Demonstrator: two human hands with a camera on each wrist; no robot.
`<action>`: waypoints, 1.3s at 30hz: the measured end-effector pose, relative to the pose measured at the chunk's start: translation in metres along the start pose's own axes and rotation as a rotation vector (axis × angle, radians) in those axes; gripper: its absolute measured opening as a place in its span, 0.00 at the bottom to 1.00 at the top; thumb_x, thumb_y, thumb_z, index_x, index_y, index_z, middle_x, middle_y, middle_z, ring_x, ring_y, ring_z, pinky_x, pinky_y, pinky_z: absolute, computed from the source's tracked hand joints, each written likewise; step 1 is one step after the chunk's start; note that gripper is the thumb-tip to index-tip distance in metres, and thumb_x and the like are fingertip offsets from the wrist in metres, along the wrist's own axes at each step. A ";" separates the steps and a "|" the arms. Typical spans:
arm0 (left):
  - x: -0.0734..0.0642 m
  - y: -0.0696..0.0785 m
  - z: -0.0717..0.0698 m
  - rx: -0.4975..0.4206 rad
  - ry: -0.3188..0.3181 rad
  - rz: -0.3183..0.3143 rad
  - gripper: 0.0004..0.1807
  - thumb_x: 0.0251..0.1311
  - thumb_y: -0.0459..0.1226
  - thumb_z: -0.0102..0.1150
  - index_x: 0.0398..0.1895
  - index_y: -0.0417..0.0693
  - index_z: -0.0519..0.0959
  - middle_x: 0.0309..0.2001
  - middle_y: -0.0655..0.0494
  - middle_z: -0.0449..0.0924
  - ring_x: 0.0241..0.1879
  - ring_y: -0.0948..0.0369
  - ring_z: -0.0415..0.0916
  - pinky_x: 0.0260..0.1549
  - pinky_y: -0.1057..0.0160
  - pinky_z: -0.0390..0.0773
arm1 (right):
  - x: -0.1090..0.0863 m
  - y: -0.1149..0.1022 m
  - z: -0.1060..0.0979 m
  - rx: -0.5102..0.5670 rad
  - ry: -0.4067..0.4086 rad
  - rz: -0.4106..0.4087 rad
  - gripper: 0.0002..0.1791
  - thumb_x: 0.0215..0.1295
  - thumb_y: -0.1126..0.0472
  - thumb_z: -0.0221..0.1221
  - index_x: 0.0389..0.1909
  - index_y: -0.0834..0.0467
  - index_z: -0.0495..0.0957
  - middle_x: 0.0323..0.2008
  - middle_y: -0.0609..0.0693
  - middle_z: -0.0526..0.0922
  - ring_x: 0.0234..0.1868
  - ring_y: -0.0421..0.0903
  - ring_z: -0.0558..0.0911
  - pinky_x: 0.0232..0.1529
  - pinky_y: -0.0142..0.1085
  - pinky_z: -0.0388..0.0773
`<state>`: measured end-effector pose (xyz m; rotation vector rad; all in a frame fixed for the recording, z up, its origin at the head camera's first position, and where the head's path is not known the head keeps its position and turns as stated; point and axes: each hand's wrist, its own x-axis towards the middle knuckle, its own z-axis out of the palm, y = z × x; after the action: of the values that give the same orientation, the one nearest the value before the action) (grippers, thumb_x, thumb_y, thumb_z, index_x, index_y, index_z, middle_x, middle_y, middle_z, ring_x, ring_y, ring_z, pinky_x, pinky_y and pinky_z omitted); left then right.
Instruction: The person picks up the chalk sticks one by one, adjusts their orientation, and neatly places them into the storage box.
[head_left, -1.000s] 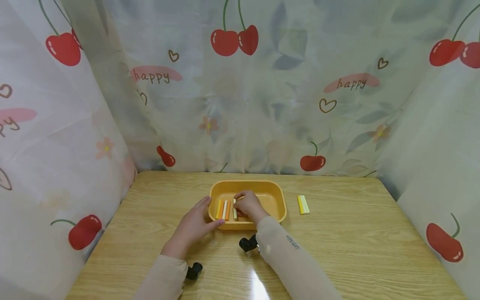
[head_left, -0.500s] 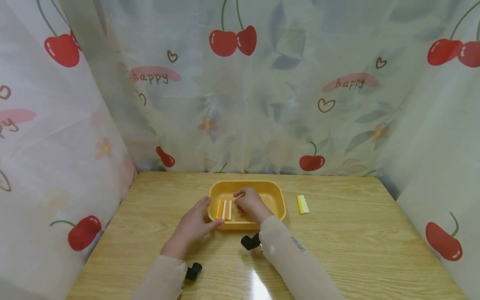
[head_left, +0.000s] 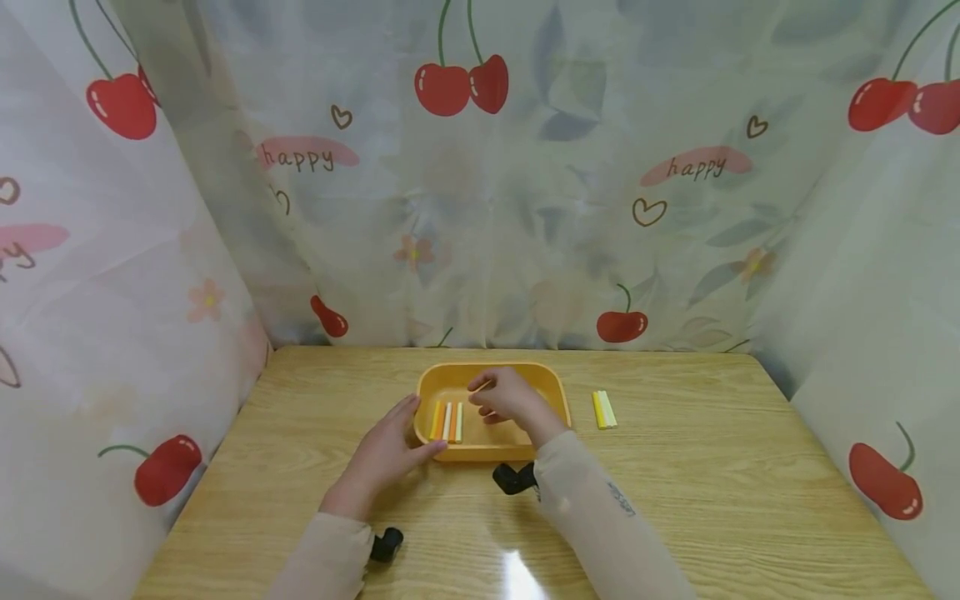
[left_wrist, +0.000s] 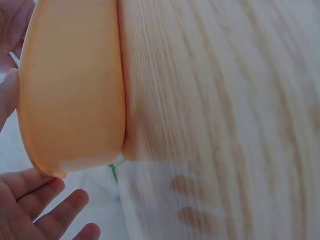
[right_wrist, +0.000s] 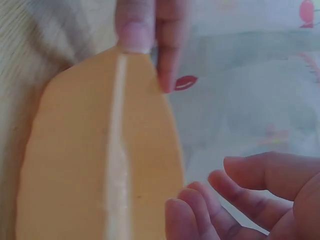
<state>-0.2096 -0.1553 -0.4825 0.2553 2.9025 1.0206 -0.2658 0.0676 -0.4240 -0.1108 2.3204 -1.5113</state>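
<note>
Several chalk sticks (head_left: 447, 422) in yellow, orange, white and pale green lie side by side at the left end of a yellow-orange plastic tray (head_left: 495, 453). My left hand (head_left: 384, 450) grips that end, its thumb on the near rim and its fingers at the left side; the left wrist view shows fingertips (left_wrist: 50, 187) against the tray's corner. Over the middle of the tray hovers my right hand (head_left: 513, 402), fingers loosely bent and apart. Nothing shows between its thumb and fingers (right_wrist: 200, 207) in the right wrist view.
To the right of the tray, a pair of chalk sticks (head_left: 604, 409), yellow and pale, lies on the wooden table (head_left: 697, 467). A cherry-print curtain (head_left: 487, 208) surrounds the table's back and sides. Black wrist-camera mounts (head_left: 514, 479) stick out from both sleeves.
My right hand set the pale green chalk stick against the row on the left, then let go and lifted slightly up and to the right. The left hand stays on the tray.
</note>
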 end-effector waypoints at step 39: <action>-0.001 -0.002 0.003 -0.024 0.008 0.022 0.54 0.56 0.60 0.68 0.78 0.42 0.56 0.78 0.48 0.53 0.76 0.47 0.53 0.72 0.44 0.56 | -0.065 0.008 -0.086 -0.033 0.213 -0.095 0.13 0.72 0.60 0.60 0.52 0.62 0.79 0.47 0.58 0.79 0.46 0.57 0.82 0.45 0.40 0.85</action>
<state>-0.2089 -0.1553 -0.4858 0.2840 2.8985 1.0614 -0.2340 0.1632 -0.3837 -0.0723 2.5400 -1.5997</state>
